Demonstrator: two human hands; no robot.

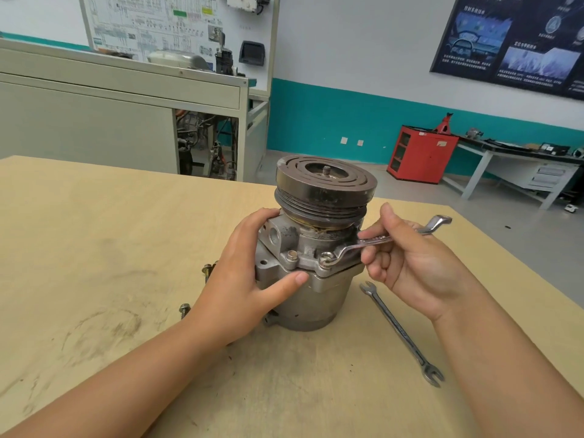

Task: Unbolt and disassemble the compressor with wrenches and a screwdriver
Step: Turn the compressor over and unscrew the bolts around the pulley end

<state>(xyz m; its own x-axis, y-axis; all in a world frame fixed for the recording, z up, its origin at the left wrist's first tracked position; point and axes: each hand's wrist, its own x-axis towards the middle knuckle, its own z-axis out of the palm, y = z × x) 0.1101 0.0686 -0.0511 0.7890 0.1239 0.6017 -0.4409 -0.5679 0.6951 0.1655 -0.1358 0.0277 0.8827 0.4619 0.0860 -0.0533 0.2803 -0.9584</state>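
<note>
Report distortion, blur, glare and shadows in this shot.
Head view: wide-angle bowing tilts the teal wall band; compressor and ring wrench are sharp; poster text is too soft to read; light is even, shadows on the table faint, no harsh glare.

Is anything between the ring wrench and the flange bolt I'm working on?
Nothing visible: the ring wrench sits round the flange bolt, its handle pinched by the right hand. The pulley overhangs close above the handle; the left hand holds the compressor on its other side, clear of the wrench.
</note>
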